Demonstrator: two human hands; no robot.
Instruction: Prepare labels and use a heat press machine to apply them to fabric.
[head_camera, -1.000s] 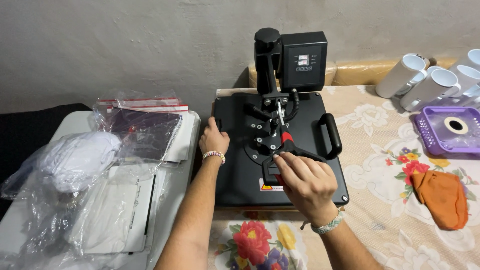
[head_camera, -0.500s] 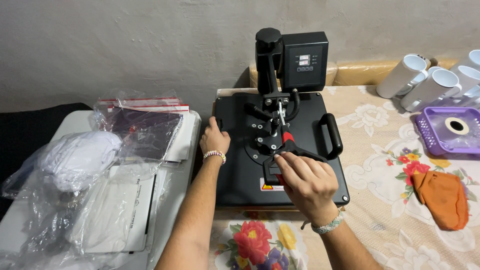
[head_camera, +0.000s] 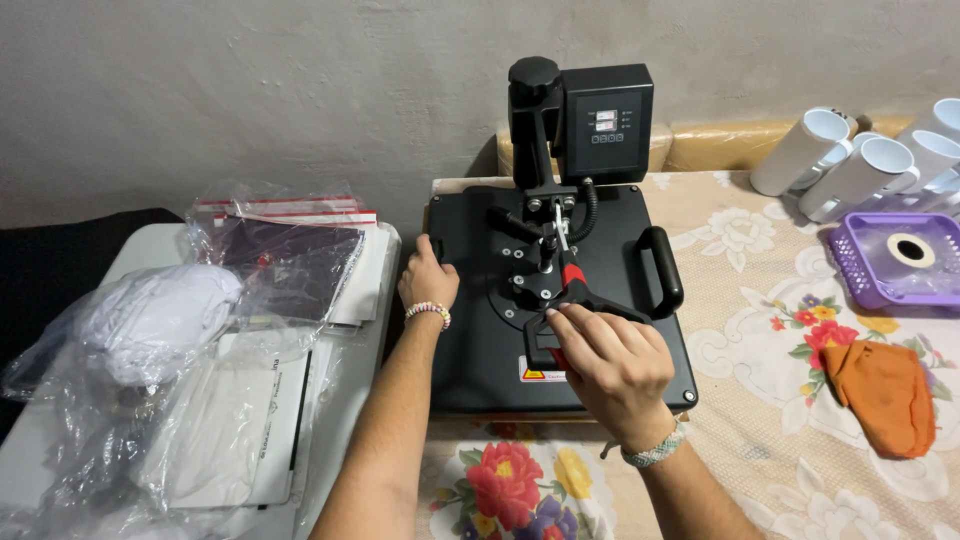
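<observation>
since a moment ago little has shifted: the right hand (head_camera: 608, 368) stays clamped on the black, red-marked lever handle (head_camera: 575, 290) of the flat black metal heat press (head_camera: 560, 290) at centre, the left hand (head_camera: 428, 283) bracing its left edge, so the plate still sits closed.

Home print workshop: heat press (head_camera: 560, 290), blank mugs (head_camera: 860, 165), floral tablecloth (head_camera: 760, 250).

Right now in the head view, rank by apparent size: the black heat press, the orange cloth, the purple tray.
1. black heat press
2. orange cloth and purple tray: look alike; the tray is cut off at the edge.
</observation>
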